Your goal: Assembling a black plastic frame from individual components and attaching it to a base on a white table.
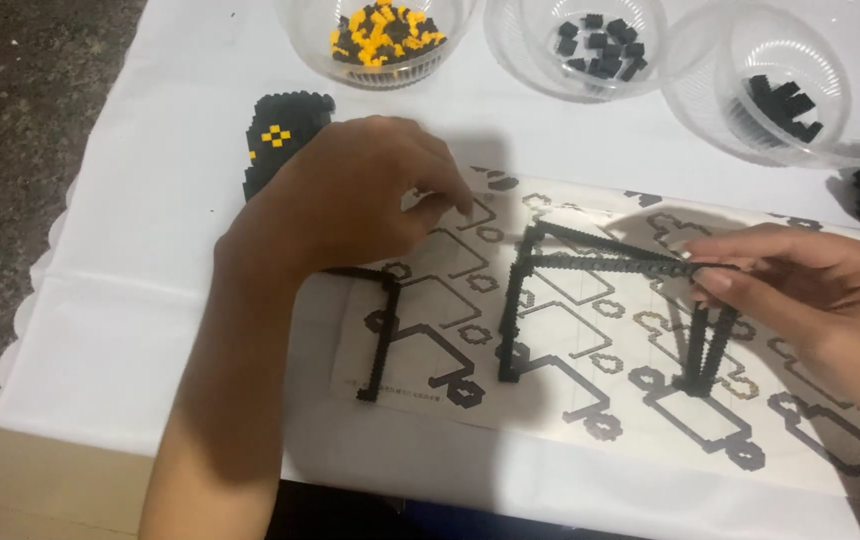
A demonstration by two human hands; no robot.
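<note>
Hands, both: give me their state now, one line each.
Left hand: curled over the instruction sheet, fingertips pinched; what it holds cannot be told.
Right hand: fingers pinched shut on the black brick frame.

I count three clear plastic bowls [590,45] along the far edge of the white tablecloth [150,260]: one holds yellow and black bricks [385,32], two hold only black bricks [598,45]. One printed instruction sheet [590,400] lies before me. On it stand two black brick frames [515,310], and one built black block with a yellow mark [275,135] sits nearby.
</note>
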